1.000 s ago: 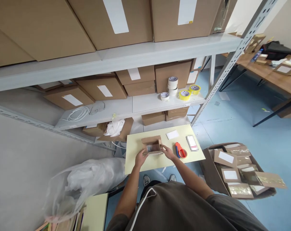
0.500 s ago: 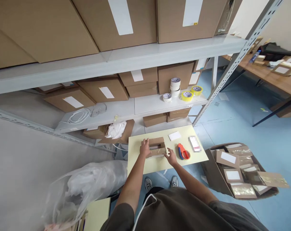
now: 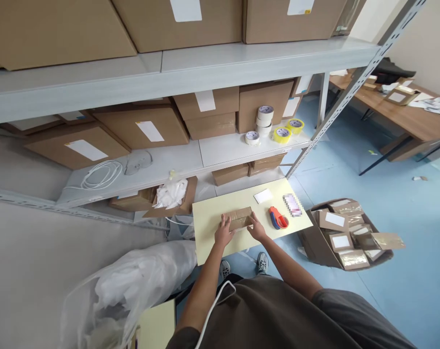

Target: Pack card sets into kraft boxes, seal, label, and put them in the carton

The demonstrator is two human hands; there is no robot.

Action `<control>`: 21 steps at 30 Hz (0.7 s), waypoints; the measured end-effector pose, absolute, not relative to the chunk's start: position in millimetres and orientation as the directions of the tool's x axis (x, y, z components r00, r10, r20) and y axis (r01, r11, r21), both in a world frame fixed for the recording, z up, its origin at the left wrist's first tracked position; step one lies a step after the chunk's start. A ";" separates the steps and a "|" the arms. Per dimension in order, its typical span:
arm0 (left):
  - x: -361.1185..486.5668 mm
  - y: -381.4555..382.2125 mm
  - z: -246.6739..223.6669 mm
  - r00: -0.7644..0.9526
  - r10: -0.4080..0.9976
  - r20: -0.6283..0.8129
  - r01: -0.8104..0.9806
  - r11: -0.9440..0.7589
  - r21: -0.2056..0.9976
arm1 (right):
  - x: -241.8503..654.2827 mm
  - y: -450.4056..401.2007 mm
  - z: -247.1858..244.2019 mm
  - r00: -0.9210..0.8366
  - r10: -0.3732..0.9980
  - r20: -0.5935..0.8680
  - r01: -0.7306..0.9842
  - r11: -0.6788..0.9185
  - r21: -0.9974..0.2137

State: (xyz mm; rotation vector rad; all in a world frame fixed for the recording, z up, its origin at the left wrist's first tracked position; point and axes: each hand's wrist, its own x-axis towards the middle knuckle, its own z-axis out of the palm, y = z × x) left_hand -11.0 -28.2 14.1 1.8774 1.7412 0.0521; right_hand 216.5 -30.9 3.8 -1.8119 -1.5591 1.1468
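The small carton (image 3: 238, 219), its top flaps lying closed, rested near the middle of the pale yellow bench (image 3: 209, 242), with the fingers of the left hand (image 3: 224, 233) spread over its left end and those of the right hand (image 3: 257, 229) bent against its right end, apparently gripping it lightly, though the fingertips were too small to resolve. The red-and-blue tape dispenser (image 3: 278, 218) lay to the right of the right hand, between the carton and the bench's right edge; a white card (image 3: 263, 196) lay near the far edge, and a pixelated object (image 3: 292, 205) near the far right corner.
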 end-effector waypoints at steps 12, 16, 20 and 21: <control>21.1 26.1 8.9 0.325 0.869 -0.373 0.907 -0.174 0.384 | 291.1 -22.1 36.8 0.252 0.953 -0.166 0.699 -0.298 -0.650; 38.3 31.9 13.5 0.288 0.865 -0.411 0.930 -0.151 0.336 | 344.5 -24.4 33.0 0.309 0.934 -0.177 0.713 -0.351 -0.607; 41.9 36.7 18.7 0.276 0.850 -0.449 0.948 -0.164 0.273 | 378.3 -23.8 12.0 0.312 0.906 -0.286 0.715 -0.422 -0.557; 42.1 38.0 19.7 0.274 0.847 -0.456 0.951 -0.168 0.258 | 382.4 -22.5 5.2 0.295 0.901 -0.317 0.722 -0.428 -0.545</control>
